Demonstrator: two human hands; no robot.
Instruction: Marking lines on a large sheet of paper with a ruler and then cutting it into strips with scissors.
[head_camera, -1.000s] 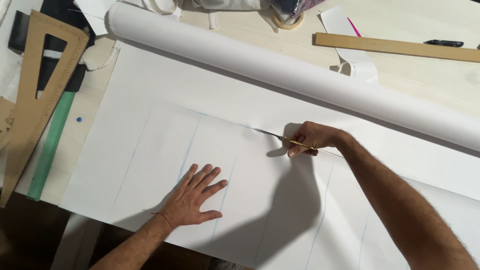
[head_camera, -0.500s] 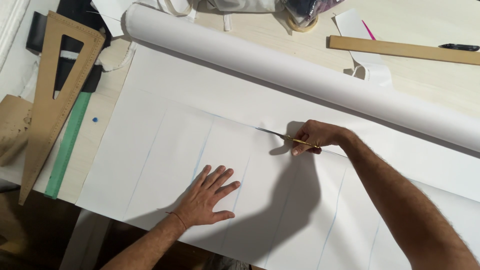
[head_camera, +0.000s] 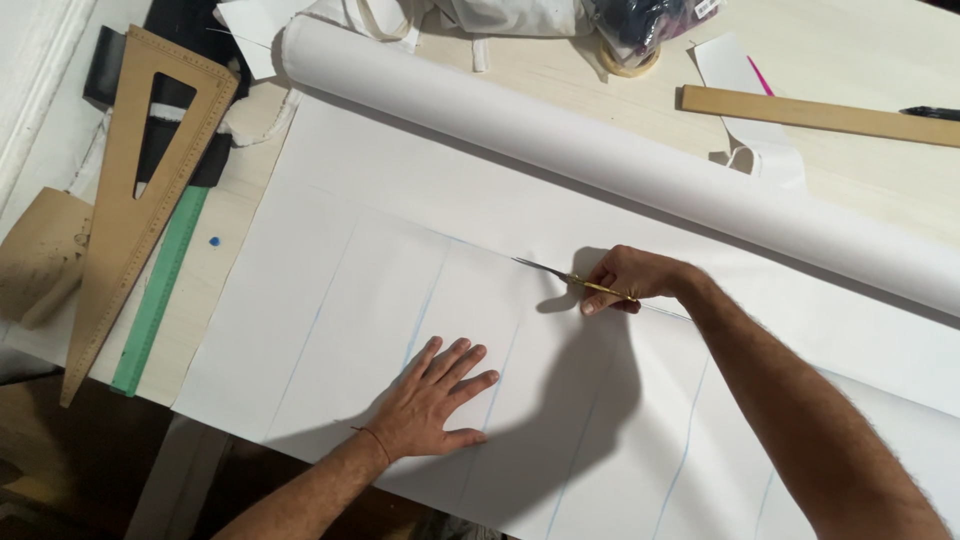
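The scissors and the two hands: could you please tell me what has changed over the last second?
Hardly anything: the right hand keeps gripping the scissors on the white paper, blades at the same line. The left hand stays flat, pressing the paper. Only the camera shifted.

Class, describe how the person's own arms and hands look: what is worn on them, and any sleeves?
Both forearms are bare, with no sleeves in view. The left hand has a thin dark cord bracelet at the wrist. The right hand wears no glove, and no ring or watch shows.
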